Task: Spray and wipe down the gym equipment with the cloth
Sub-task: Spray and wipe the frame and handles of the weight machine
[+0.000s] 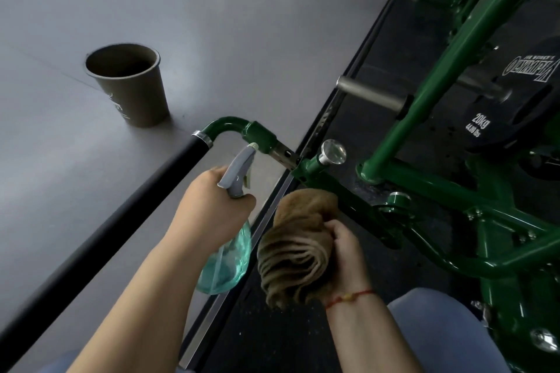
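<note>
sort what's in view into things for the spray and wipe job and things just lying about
For the job: spray bottle in the left hand, brown cloth in the right hand, green machine handle at the nozzle.
Just lying about: paper cup on the grey floor, 20kg weight plate.

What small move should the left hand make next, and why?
Probably squeeze the trigger: the left hand grips the spray bottle with its nozzle almost at the green handle bend, while the right hand holds the brown cloth bunched, ready to wipe.
</note>
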Tool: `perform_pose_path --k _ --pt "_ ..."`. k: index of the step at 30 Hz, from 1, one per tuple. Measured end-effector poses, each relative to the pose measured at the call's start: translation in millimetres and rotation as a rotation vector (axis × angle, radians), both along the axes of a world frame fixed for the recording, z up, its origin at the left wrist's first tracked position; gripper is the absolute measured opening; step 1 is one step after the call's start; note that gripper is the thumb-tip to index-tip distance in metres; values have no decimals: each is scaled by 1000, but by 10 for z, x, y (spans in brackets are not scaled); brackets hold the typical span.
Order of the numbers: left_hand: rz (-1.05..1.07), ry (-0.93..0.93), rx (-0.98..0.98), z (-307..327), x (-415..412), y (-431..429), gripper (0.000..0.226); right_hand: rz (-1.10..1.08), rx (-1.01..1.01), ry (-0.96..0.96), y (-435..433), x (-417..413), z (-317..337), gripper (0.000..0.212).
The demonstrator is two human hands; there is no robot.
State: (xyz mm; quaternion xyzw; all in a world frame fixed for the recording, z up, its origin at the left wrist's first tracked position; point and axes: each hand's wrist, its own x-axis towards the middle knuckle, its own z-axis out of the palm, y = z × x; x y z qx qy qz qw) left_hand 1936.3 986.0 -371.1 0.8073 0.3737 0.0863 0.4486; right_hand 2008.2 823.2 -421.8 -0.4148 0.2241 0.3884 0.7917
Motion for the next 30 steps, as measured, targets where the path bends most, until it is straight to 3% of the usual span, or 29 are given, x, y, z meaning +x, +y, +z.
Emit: perform_pose_path --k 3,9,12,17,20,24,27,30 --pt "8 -9 -17 -14 5 6 14 176 -194 -254 102 8 159 15" --pt "-16 -53 68 37 -26 4 18 257 -274 -756 359 84 520 31" --pt "-7 -45 67 10 -14 12 18 295 -314 -883 385 146 565 23" --pt "-27 -17 85 6 -44 20 22 309 -386 -966 331 154 532 28" --pt "8 -7 120 57 -82 41 17 231 -483 -1170 442 175 598 26" --pt "92 -54 106 138 -174 69 15 195 -926 -1665 843 398 685 32" --pt "141 -83 153 164 -260 120 10 486 -1333 -1771 1282 553 535 35" --pt "172 -98 182 209 -325 182 9 489 -1563 -1943 1652 544 483 33"
